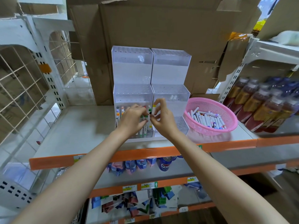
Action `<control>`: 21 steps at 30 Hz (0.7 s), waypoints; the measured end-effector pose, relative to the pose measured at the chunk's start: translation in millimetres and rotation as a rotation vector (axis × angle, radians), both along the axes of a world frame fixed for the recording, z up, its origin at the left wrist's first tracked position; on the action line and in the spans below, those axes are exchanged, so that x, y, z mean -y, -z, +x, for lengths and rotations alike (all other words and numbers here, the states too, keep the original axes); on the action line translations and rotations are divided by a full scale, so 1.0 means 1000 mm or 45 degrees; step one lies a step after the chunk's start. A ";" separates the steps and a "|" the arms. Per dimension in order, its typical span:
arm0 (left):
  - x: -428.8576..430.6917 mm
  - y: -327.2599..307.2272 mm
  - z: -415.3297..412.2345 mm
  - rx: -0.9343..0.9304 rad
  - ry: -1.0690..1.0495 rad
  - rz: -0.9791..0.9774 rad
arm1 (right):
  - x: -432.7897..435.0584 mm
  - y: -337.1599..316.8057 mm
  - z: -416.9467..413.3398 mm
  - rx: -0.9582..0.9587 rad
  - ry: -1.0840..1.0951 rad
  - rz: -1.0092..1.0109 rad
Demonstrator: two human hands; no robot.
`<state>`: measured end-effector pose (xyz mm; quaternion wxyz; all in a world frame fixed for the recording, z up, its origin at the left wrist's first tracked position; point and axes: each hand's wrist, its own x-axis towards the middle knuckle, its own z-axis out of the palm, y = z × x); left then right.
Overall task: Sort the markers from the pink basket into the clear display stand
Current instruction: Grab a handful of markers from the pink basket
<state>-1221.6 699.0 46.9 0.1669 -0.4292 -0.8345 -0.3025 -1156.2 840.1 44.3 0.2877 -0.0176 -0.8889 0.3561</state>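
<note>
The shelf (80, 126) carries everything, with cardboard boxes (161, 29) stacked along its back edge and bottles (262, 104) at its right end. The clear display stand (169, 68) sits mid-shelf, stepped in tiers down towards the front edge. Only its lowest left tier is filled, by a cluster of standing markers (119, 113); the tiers above look almost bare. The pink basket (210, 101) lies just right of the stand and holds a good heap of loose markers (207, 118), so the sorting looks to be in its early part. Both hands meet over that filled tier, and the step in hand appears to be seating one marker into a hole. The right hand (163, 118) pinches thumb and forefinger at the black-capped marker (150, 112) while its other fingers fan upward, so that grip is closed on the marker. The left hand (132, 120) has its fingers curled down among the marker tops. Whether its grip holds one or merely steadies the row cannot be told. The next move likely calls for lining the marker upright over a free hole, pressing it home without tipping its neighbours, then reaching right to the basket for another.
</note>
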 end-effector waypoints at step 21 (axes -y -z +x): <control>0.017 0.009 0.008 -0.118 -0.116 -0.098 | -0.006 -0.001 0.000 0.115 -0.038 0.114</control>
